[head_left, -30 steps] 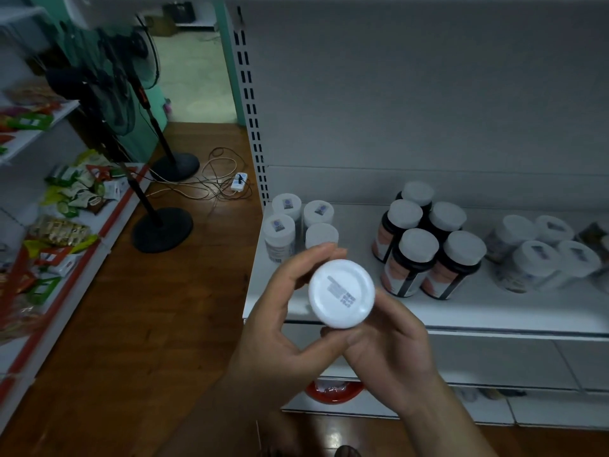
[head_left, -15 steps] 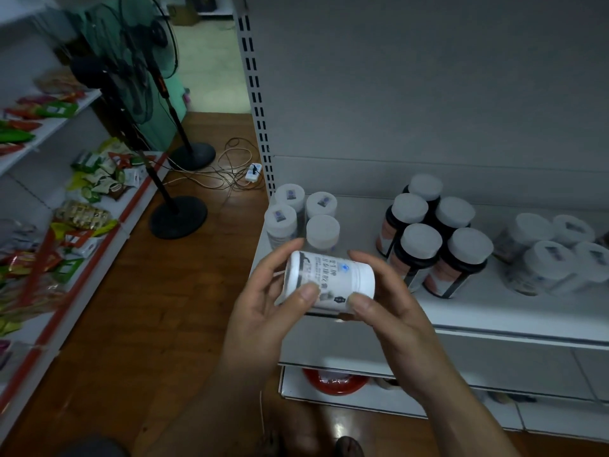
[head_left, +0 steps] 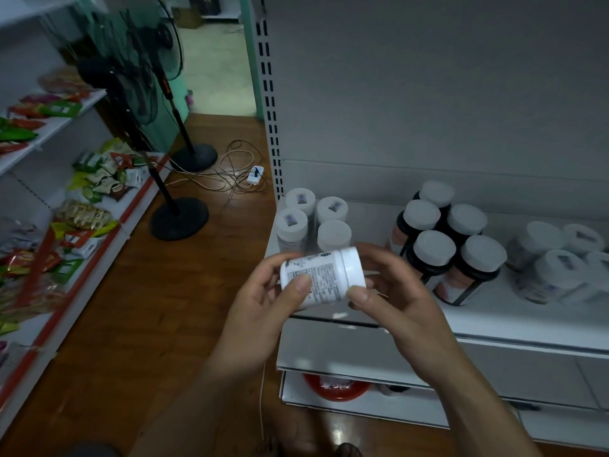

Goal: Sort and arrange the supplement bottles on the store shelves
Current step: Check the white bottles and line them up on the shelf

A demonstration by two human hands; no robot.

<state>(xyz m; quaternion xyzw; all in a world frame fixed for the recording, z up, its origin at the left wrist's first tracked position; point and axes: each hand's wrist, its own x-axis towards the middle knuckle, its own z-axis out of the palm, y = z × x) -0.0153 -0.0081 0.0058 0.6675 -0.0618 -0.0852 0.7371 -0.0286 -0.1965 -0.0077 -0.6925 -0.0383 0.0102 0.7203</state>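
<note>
**A person holds a white bottle (head_left: 323, 278) on its side before a store shelf (head_left: 494, 321) — label up, cap to the right.**

From left: the left hand (head_left: 263, 301) curls round the bottle's base, thumb pressed on the label. The right hand (head_left: 395, 291) pinches the cap end, so each grip is closed on the bottle. It hangs in the air just in front of the shelf edge, below four white bottles (head_left: 313, 222) at the shelf's left end. Dark bottles (head_left: 445, 245) stand mid-shelf and wrapped tubs (head_left: 553, 258) sit further right. The label appears to be under inspection — best done with both grips firm. The bottle should then go upright beside the four that look like it, label facing out.
</note>
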